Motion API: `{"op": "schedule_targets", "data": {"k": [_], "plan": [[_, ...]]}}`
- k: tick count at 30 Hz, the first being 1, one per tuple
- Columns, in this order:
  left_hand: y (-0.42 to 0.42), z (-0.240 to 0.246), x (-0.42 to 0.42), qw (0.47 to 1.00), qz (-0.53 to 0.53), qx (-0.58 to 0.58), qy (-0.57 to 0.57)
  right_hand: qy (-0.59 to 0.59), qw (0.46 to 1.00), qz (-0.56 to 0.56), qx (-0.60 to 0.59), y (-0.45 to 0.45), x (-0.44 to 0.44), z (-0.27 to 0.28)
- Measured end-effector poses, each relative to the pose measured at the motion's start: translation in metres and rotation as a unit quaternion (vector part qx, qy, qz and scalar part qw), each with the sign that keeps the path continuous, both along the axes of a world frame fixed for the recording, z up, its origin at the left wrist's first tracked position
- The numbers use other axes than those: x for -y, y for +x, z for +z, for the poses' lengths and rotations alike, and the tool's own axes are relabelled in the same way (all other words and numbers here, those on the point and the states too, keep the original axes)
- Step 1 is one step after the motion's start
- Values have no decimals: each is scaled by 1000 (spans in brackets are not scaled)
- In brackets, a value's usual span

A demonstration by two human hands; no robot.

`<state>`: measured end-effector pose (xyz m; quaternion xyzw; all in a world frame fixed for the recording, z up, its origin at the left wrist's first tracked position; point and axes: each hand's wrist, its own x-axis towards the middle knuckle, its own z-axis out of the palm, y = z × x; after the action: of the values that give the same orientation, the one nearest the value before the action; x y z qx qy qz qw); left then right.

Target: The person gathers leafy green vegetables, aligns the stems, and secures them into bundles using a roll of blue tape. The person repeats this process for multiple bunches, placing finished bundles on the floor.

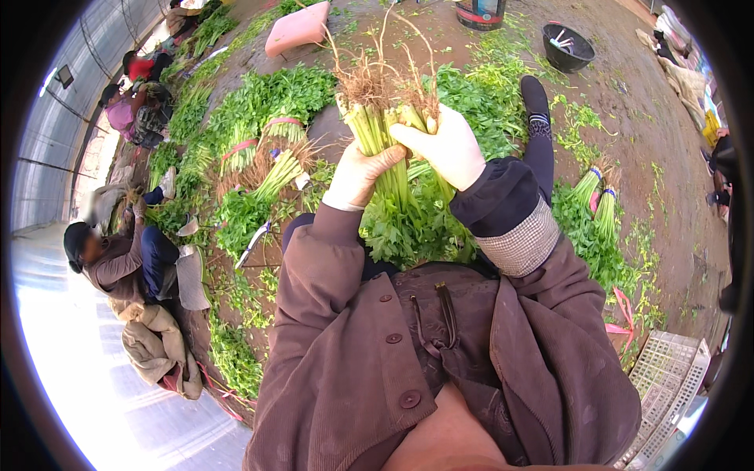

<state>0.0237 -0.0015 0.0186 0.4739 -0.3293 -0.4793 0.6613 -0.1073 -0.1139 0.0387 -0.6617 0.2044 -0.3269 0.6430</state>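
A bunch of leafy celery plants is held roots up in front of me, its green leaves hanging down towards my lap. My left hand grips the pale green stalks from the left, thumb across them. Gloved in white, my right hand closes on the stalks at the right, just under the brown roots. On the ground to the left lie tied bundles of celery with their roots on. Two more bundles, bound with purple bands, rest on the right.
A curved blade-like tool lies at left. Co-workers sit along the left side, the nearest a person in a dark cap. A pink stool, a black basin, a bucket and a white plastic crate stand around me.
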Motion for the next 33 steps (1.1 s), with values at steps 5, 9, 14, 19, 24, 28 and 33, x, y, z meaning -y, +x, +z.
{"op": "schedule_targets", "data": {"k": [5,9,14,19,24,28,33], "plan": [[-4,-2,3,999,-11,5,-33,4,999,-1,51,1,1,-5],[-11,-3,4,999,0,45,-28,22,996,1,81,4,2,-8],[-13,-2,4,997,44,67,21,81,993,10,90,-5,19,-10],[-29,-7,11,991,34,127,4,139,983,-31,115,10,14,-15],[-34,-10,16,992,59,105,22,250,948,40,193,10,-6,-20],[-29,-10,19,989,92,111,-20,248,948,46,193,8,-8,-13],[-20,-11,18,991,85,95,-34,209,957,81,184,4,-14,-4]]}}
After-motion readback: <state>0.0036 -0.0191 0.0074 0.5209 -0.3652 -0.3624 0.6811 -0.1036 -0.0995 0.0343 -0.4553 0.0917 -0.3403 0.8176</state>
